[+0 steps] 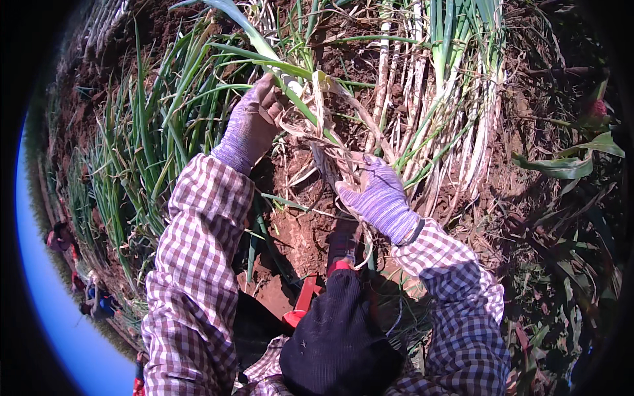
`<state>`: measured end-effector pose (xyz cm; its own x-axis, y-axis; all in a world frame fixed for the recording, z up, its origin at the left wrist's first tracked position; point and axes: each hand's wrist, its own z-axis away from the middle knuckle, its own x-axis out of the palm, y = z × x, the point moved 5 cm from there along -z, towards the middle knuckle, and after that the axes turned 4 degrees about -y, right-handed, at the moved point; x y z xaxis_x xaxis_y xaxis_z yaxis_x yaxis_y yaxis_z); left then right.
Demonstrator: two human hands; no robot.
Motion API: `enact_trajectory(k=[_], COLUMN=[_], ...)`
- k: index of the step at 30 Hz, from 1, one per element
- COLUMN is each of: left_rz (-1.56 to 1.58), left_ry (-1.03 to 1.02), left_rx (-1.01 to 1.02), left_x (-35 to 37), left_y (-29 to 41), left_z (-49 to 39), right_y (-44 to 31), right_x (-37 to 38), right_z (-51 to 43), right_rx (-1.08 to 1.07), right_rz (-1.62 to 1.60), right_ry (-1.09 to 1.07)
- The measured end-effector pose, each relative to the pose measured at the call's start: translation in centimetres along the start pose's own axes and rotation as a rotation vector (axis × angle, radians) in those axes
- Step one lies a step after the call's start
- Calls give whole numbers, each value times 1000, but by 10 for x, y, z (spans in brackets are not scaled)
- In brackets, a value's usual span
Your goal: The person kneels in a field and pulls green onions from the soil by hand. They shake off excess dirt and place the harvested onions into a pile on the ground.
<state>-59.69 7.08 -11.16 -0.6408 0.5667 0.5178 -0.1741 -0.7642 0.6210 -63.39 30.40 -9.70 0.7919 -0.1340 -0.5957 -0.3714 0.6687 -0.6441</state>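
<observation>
Both my hands wear purple knit gloves. My left hand (255,121) grips the upper part of a large green onion (265,47), with fingers curled by its pale stem and leaves. Withered, papery outer leaves (319,106) hang between the hands. Lower down and to the right, my right hand (379,198) is closed around the dry leaves and the lower stalk part; its fingertips are partly hidden. Beside that hand lies a heap of pulled green onions (441,119), white shanks towards me and green tops away.
Standing green onions (148,128) form a dense row on the left. Reddish soil (297,237) lies below my hands, near a red metal object (307,294). A broad green leaf (559,166) and dry plant litter are on the right. Other people (96,299) are far left.
</observation>
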Motion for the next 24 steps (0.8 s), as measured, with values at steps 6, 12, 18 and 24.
enact_trajectory(k=[6, 12, 18, 24], left_rz=[-589, -214, -451, -369], left_ry=[489, 149, 298, 63], left_rx=[26, -198, -427, -202], left_x=[-35, -33, -49, -17], left_y=[8, -14, 17, 100], left_z=[19, 1, 1, 68], right_y=[-11, -51, -55, 49], right_x=[90, 79, 73, 114], right_z=[48, 65, 54, -45], right_rx=[150, -427, -579, 193], right_rz=[-953, -174, -194, 164], right_ry=[52, 165, 216, -270])
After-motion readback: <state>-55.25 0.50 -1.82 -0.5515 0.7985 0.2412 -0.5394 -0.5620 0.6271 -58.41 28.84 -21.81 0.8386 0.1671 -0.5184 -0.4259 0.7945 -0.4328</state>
